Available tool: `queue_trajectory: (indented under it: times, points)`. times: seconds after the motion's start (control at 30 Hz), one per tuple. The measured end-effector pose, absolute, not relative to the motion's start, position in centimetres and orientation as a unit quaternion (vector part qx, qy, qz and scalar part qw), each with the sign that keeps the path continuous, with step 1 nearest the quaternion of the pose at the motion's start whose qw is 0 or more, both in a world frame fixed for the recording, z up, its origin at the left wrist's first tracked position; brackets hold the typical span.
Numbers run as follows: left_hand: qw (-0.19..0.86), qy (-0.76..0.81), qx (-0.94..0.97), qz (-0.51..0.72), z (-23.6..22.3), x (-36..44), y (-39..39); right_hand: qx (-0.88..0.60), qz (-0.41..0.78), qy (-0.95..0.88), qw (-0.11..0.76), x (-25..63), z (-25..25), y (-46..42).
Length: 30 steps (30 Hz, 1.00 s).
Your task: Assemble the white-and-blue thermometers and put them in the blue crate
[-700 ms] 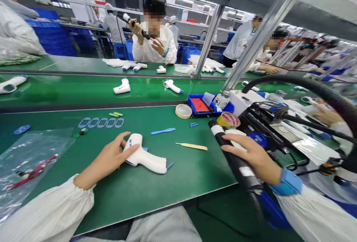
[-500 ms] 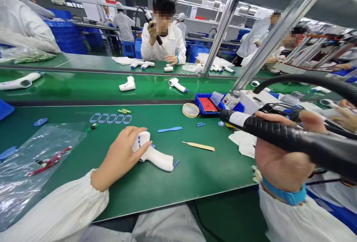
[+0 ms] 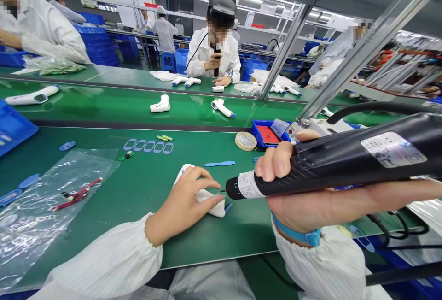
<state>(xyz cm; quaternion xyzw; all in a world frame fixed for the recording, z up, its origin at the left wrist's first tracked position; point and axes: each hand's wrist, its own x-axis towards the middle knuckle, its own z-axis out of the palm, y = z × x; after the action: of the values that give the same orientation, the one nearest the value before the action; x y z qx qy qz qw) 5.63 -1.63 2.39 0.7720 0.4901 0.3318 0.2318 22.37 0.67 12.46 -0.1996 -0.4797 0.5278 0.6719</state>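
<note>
Currently our right grip (image 3: 311, 205) clasps the screwdriver (image 3: 331, 155); leftward lies the white casing (image 3: 217, 208), under our left grip (image 3: 184, 203), fingers parted.

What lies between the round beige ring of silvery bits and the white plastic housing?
A slim blue plastic stick, on the green table, in the head view.

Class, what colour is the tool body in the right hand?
Black; the tool shows best in the head view.

Co-worker (image 3: 198, 55) opposite, blue stool (image 3: 168, 61), metal post (image 3: 286, 55)
</note>
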Motion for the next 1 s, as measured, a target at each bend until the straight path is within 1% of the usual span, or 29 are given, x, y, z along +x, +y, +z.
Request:
queue_trajectory:
  times: [0.2, 0.3, 0.43, 0.53, 0.67, 0.73, 1.0]
  points:
    - [0.206, 0.444, 0.786, 0.378, 1.5, 5.6, -1.2, -0.2, 0.539, -0.485, 0.659, 22.3, 12.3, 0.6]
    - [0.223, 0.425, 0.792, 0.377, 1.0, 5.7, -1.1, -0.197, 0.54, -0.48, 0.663, 22.3, 12.2, 0.7]
    - [0.257, 0.445, 0.765, 0.389, 0.9, 6.1, -1.3, -0.194, 0.528, -0.487, 0.668, 21.9, 11.9, 1.0]
    - [0.245, 0.457, 0.786, 0.337, 0.8, 6.0, -1.7, -0.201, 0.523, -0.507, 0.655, 21.6, 11.0, 1.4]
    - [0.152, 0.458, 0.848, 0.221, 0.0, 5.5, -2.0, -0.186, 0.525, -0.53, 0.639, 21.2, 8.8, 2.2]
    - [0.127, 0.452, 0.862, 0.19, -0.5, 5.4, -2.1, -0.181, 0.529, -0.533, 0.635, 21.1, 7.9, 2.5]
    - [0.135, 0.448, 0.863, 0.191, -0.4, 5.6, -2.1, -0.198, 0.573, -0.538, 0.586, 21.2, 6.7, 2.6]
